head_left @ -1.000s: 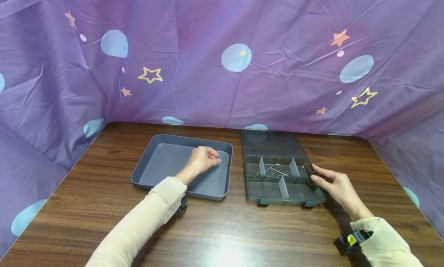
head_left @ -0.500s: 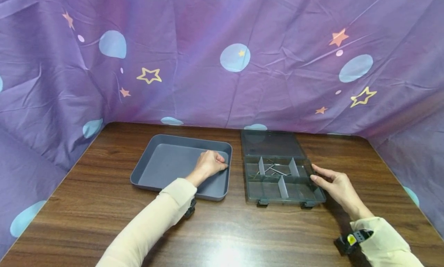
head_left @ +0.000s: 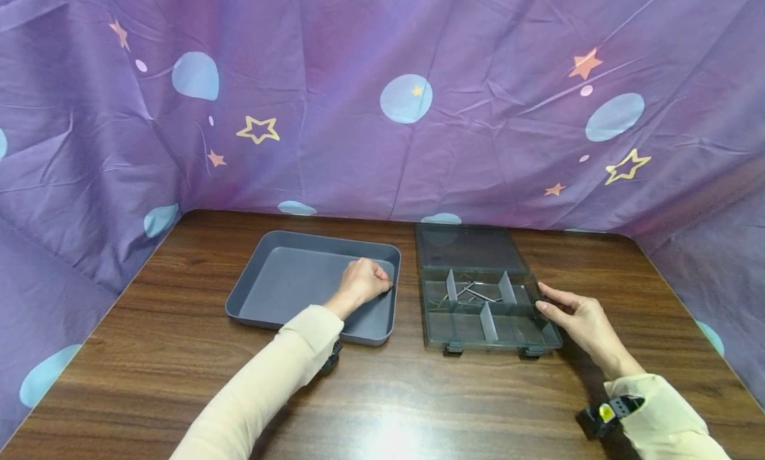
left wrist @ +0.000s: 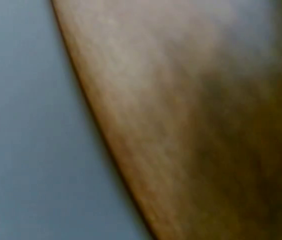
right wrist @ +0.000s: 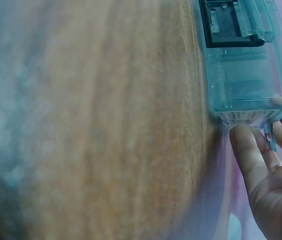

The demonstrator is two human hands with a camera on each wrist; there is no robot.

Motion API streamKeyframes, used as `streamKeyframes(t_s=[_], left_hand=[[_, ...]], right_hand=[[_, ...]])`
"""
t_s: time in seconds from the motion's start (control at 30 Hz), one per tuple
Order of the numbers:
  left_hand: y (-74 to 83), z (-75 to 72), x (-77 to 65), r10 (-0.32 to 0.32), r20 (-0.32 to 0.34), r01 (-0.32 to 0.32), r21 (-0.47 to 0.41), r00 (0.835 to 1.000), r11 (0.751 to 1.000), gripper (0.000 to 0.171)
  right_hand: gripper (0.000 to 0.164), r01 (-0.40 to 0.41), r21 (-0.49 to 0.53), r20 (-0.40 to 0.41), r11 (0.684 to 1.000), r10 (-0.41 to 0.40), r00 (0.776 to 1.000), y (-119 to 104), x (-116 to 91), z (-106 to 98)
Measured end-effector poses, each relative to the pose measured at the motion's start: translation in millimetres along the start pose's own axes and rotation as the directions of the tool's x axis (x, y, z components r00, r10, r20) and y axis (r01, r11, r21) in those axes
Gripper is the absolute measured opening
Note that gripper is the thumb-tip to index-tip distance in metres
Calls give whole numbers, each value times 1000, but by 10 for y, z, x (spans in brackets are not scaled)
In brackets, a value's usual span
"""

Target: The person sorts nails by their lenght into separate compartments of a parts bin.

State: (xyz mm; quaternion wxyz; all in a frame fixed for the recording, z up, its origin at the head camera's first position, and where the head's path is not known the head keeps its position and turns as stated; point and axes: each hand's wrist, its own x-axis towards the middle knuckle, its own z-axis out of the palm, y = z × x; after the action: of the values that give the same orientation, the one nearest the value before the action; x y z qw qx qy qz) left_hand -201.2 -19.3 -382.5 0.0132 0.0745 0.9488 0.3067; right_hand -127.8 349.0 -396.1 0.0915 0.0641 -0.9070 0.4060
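My left hand [head_left: 360,282] reaches into the right end of a shallow grey tray [head_left: 271,301], fingers bent down and fingertips together at the tray floor. The spot where a thin metal pin lay is hidden beneath these fingers; I cannot tell whether they pinch it. A blurred stretch of skin fills much of the left wrist view. My right hand [head_left: 582,317] touches the right side of a clear grey divided box [head_left: 457,327], its thumb and fingers fairly straight. In the right wrist view the thumb [right wrist: 246,150] lies against the box's end wall.
The box's lid [head_left: 469,247] is folded back toward the curtain. Several slim metal pieces [head_left: 478,293], like nails or screws, lie in its back middle compartment. Two dark latches [head_left: 453,349] line its front. A purple patterned curtain [head_left: 335,115] stands behind the wooden table [head_left: 388,393].
My left hand has moved right and down inside the tray, covering the thin metal pin seen earlier. Over the last half second it has barely moved. The right hand stays at the box.
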Motion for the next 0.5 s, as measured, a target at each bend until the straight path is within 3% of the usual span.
streamKeyframes(t_s=[0.5], left_hand=[[-13,17,9,-32,-15,32,-3,999,999,6]], right_hand=[[46,-9,0,2,1000,9,1000,13,5,-2]])
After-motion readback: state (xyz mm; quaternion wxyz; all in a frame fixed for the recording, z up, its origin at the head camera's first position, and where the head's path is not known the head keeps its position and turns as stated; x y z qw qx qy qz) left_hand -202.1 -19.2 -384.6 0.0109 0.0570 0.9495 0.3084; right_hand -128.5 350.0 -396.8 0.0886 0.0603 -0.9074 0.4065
